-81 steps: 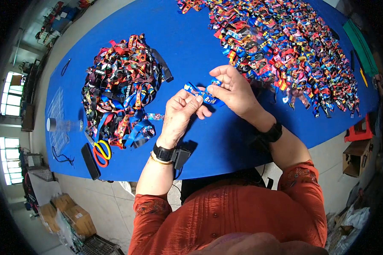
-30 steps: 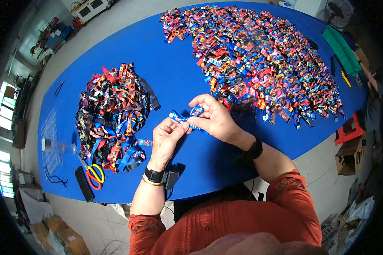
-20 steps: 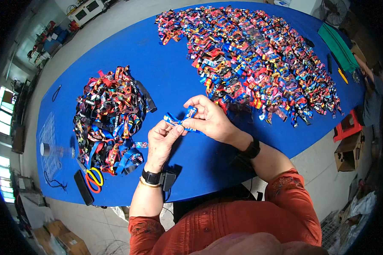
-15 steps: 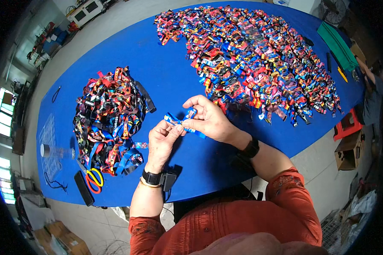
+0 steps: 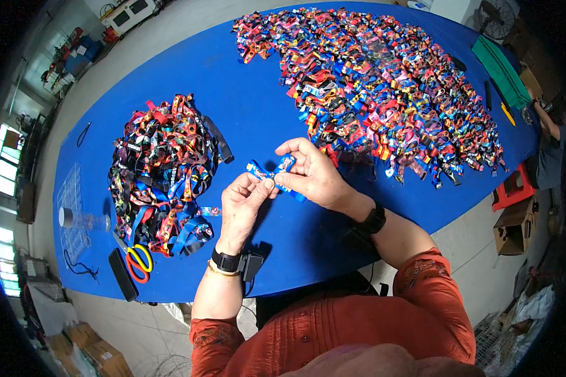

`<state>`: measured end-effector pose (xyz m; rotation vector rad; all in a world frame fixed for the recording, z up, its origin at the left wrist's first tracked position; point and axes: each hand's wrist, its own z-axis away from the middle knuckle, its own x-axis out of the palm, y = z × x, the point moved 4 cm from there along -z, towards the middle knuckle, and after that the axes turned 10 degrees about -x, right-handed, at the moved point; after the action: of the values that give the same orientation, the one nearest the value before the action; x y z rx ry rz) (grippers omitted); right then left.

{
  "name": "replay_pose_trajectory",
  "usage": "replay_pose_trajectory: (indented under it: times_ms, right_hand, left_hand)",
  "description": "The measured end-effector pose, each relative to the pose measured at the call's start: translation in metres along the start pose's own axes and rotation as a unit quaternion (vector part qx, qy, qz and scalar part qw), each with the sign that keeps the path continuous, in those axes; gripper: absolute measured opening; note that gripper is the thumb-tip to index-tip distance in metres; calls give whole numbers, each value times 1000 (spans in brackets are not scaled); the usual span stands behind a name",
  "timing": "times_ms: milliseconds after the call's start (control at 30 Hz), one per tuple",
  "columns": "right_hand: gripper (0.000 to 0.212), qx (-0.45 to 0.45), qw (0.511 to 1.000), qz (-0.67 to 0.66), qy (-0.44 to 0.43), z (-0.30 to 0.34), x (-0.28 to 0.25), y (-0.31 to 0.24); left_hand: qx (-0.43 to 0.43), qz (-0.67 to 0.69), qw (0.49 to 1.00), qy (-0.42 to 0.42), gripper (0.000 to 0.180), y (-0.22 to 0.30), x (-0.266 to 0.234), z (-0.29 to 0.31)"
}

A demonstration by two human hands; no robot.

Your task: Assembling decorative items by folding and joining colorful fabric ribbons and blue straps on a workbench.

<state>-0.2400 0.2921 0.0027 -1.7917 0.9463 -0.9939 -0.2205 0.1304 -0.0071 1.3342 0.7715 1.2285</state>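
A short blue printed ribbon strap (image 5: 285, 164) is pinched between my two hands over the middle of the table, with its ends crossing. My left hand (image 5: 245, 200) grips the crossing from the left with thumb and fingers. From the right, my right hand (image 5: 314, 176) is closed on the same strap, its forefinger raised and curled. The spot where the fingertips meet is partly hidden. Left of my hands lies a tangled pile of printed straps (image 5: 163, 166). A wide spread of looped, multicoloured straps (image 5: 383, 88) covers the far right.
On the blue table (image 5: 233, 100), red-and-yellow-handled scissors (image 5: 139, 262) lie beside a black oblong object (image 5: 123, 275) at the near left. A clear bottle (image 5: 85, 220) lies on its side there. A green tray-like object (image 5: 500, 70) and another person's arm (image 5: 547, 124) are at the far right.
The strap and both hands have shifted very slightly to the right in the picture. My grip on the strap stays much the same.
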Motion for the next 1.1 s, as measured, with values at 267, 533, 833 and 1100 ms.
replay_pose_trajectory:
  times_ms: [267, 533, 833, 1100]
  right_hand:
    - [47, -18, 993, 37, 109, -5, -18, -2]
    - [48, -19, 988, 45, 144, -7, -25, -5]
    - [48, -10, 992, 13, 126, -8, -18, -9]
    - [45, 13, 997, 48, 59, -3, -9, -4]
  left_hand:
    - [-35, 3, 999, 25, 23, 6, 6, -1]
    - [-25, 6, 999, 21, 36, 7, 3, 0]
    - [48, 67, 996, 40, 45, 6, -8, 0]
    - [-5, 38, 999, 26, 21, 2, -1, -1]
